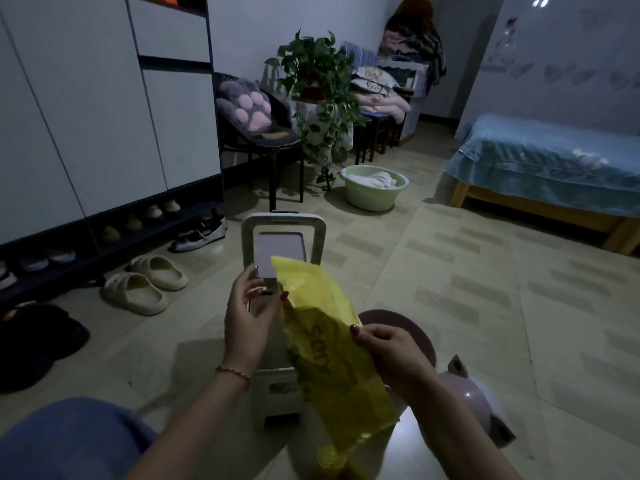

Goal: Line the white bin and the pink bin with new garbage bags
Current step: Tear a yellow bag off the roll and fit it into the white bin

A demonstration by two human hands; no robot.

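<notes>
Here, one yellow garbage bag [329, 344] is held above the two bins. The left hand [247, 317] pinches its left edge with the thumb, other fingers loosely spread. The right hand [388, 355] grips its right side with curled fingers. One white bin [273, 393], lid raised, stands under the bag. One pink bin [467, 400] stands just right of it. One yellow bag roll [330, 457] lies near.

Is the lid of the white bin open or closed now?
Open. The lid of the white bin stands upright behind the yellow bag, showing its inner side.
</notes>
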